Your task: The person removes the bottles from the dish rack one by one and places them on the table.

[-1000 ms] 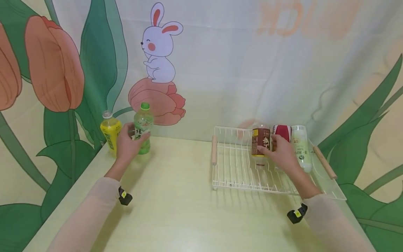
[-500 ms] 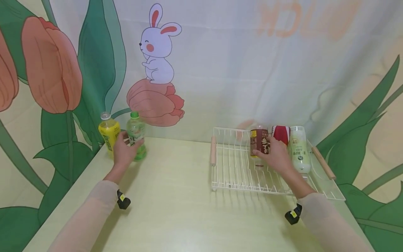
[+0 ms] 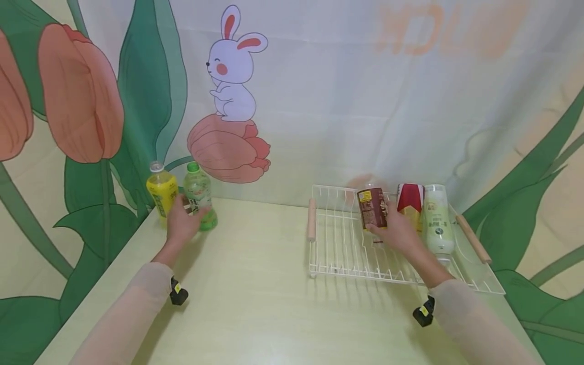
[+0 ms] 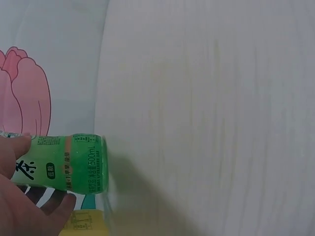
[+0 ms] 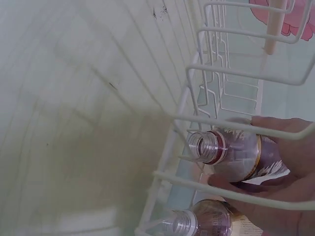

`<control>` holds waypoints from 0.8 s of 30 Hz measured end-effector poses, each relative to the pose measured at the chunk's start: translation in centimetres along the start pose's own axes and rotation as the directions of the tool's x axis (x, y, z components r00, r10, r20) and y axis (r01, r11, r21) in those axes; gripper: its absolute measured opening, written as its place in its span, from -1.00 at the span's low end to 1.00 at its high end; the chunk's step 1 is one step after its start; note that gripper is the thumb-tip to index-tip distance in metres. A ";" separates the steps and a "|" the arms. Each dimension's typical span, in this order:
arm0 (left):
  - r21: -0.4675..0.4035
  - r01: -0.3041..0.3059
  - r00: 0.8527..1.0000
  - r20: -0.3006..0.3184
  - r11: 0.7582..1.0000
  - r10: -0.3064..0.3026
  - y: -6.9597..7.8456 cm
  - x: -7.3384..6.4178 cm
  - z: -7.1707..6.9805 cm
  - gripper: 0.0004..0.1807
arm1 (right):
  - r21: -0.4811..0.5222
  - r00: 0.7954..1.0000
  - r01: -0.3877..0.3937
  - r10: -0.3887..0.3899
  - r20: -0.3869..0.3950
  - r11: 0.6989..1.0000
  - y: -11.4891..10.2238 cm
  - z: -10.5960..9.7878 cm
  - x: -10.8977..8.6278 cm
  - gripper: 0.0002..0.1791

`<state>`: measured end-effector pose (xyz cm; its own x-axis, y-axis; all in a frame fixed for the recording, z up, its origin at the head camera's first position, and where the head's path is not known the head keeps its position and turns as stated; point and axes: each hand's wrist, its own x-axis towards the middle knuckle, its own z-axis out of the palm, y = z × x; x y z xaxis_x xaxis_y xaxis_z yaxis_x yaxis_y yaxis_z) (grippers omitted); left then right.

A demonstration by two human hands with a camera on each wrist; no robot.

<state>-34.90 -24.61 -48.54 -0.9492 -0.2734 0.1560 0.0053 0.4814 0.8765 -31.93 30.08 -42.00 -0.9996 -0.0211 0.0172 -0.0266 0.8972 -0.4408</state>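
In the head view my left hand (image 3: 181,221) grips a green-capped, green drink bottle (image 3: 199,190) round its label, thumb on the near side. The bottle is nearly upright, its base at or just above the table. Close by on its left stands a yellow drink bottle (image 3: 163,191), partly behind my hand. My right hand (image 3: 398,228) holds a clear bottle with a brown label (image 3: 372,208) in the white wire rack (image 3: 337,274). This bottle is tilted, its uncapped neck (image 5: 199,146) pointing down among the wires in the right wrist view.
To the right of that hand, the rack holds a red-and-gold labelled bottle (image 3: 412,203) and a pale green-white bottle (image 3: 438,223), both neck down. Wooden handles (image 3: 312,219) sit on the rack's two ends. A printed curtain (image 3: 292,101) hangs behind the table (image 3: 260,294).
My left hand has lowered the green bottle and brought it left, closer to the yellow one. The brown-labelled bottle in my right hand has shifted slightly left and tilted more.
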 end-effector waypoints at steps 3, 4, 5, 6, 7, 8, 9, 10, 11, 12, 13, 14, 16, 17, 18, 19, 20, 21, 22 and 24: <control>0.039 0.013 1.000 0.016 0.999 -0.013 -0.3 0.0 0.1 -0.23 | -0.009 0.999 0.002 -0.001 0.045 1.000 0.0 0.4 0.0 0.02; 0.054 0.016 1.000 0.026 0.998 -0.017 -0.3 0.0 0.1 -0.24 | -0.011 0.999 0.005 -0.004 0.051 1.000 0.1 0.6 0.0 -0.01; 0.073 0.020 0.999 0.040 0.997 -0.023 -0.3 -0.1 0.2 -0.24 | -0.009 0.999 0.009 -0.008 0.052 1.000 0.2 0.7 0.0 -0.05; 0.089 0.029 0.998 0.057 0.996 -0.034 -0.4 -0.1 0.2 -0.23 | 0.003 0.999 0.010 -0.010 0.049 1.000 0.2 0.9 0.0 -0.10; 0.109 0.041 0.996 0.076 0.993 -0.049 -0.3 -0.2 0.2 -0.21 | 0.013 0.999 0.014 -0.015 0.041 1.000 0.3 0.9 -0.1 -0.14; 0.130 0.052 0.993 0.098 0.990 -0.065 -0.3 -0.4 0.1 -0.17 | 0.020 0.999 0.017 -0.017 0.031 1.000 0.4 0.9 -0.1 -0.16; 0.155 0.066 0.989 0.124 0.986 -0.085 -0.2 -0.6 0.0 -0.12 | 0.033 1.000 0.015 -0.016 0.022 0.999 0.4 0.9 -0.1 -0.17; 0.182 0.081 0.982 0.153 0.980 -0.110 -0.1 -0.9 -0.1 -0.06 | 0.050 1.000 0.017 -0.018 0.015 0.999 0.5 0.9 -0.1 -0.17; 0.210 0.103 0.973 0.183 0.972 -0.142 0.0 -1.2 -0.3 -0.01 | 0.068 1.000 0.020 -0.021 0.012 0.997 0.5 0.8 -0.2 -0.16; 0.246 0.113 0.962 0.213 0.963 -0.168 0.1 -1.5 -0.5 0.02 | 0.083 1.000 0.026 -0.027 0.006 0.996 0.5 0.6 -0.3 -0.15; 0.272 0.121 0.951 0.244 0.955 -0.190 0.3 -1.8 -0.7 0.04 | 0.092 0.999 0.036 -0.036 -0.003 0.995 0.6 0.4 -0.4 -0.13; 0.293 0.125 0.939 0.274 0.948 -0.208 0.4 -2.2 -0.9 0.05 | 0.098 0.999 0.047 -0.046 -0.013 0.994 0.6 0.2 -0.5 -0.12; 0.309 0.127 0.914 0.332 0.943 -0.232 0.9 -3.0 -1.3 0.05 | 0.098 0.996 0.074 -0.070 -0.046 0.992 0.6 -0.5 -0.8 -0.11; 0.305 0.117 0.904 0.360 0.945 -0.229 1.2 -3.3 -1.4 0.03 | 0.093 0.994 0.088 -0.083 -0.065 0.992 0.5 -0.8 -1.0 -0.12; 0.304 0.101 0.897 0.385 0.947 -0.219 1.7 -3.7 -1.5 0.02 | 0.082 0.992 0.102 -0.095 -0.083 0.991 0.5 -1.3 -1.1 -0.12; 0.300 0.095 0.887 0.408 0.949 -0.217 2.2 -4.0 -1.5 0.05 | 0.074 0.990 0.114 -0.107 -0.096 0.991 0.4 -1.7 -1.2 -0.13; 0.306 0.077 0.880 0.427 0.949 -0.209 3.0 -4.4 -1.5 0.08 | 0.067 0.987 0.126 -0.119 -0.106 0.990 0.3 -2.1 -1.4 -0.13; 0.314 0.049 0.874 0.445 0.948 -0.193 3.9 -4.7 -1.5 0.11 | 0.069 0.985 0.139 -0.131 -0.109 0.988 0.1 -2.5 -1.5 -0.12; 0.325 0.012 0.872 0.460 0.946 -0.169 4.9 -5.1 -1.4 0.13 | 0.073 0.983 0.154 -0.145 -0.110 0.985 -0.1 -2.8 -1.7 -0.11; 0.336 -0.066 0.875 0.472 0.939 -0.108 7.1 -5.9 -1.0 0.13 | 0.087 0.980 0.176 -0.167 -0.107 0.981 -0.7 -3.4 -1.9 -0.09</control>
<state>-28.97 -20.38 -42.80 -0.9795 0.1024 -0.1732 -0.0382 0.7504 0.6598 -29.98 31.00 -38.68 -0.9748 -0.1233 0.1861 -0.2028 0.8377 -0.5071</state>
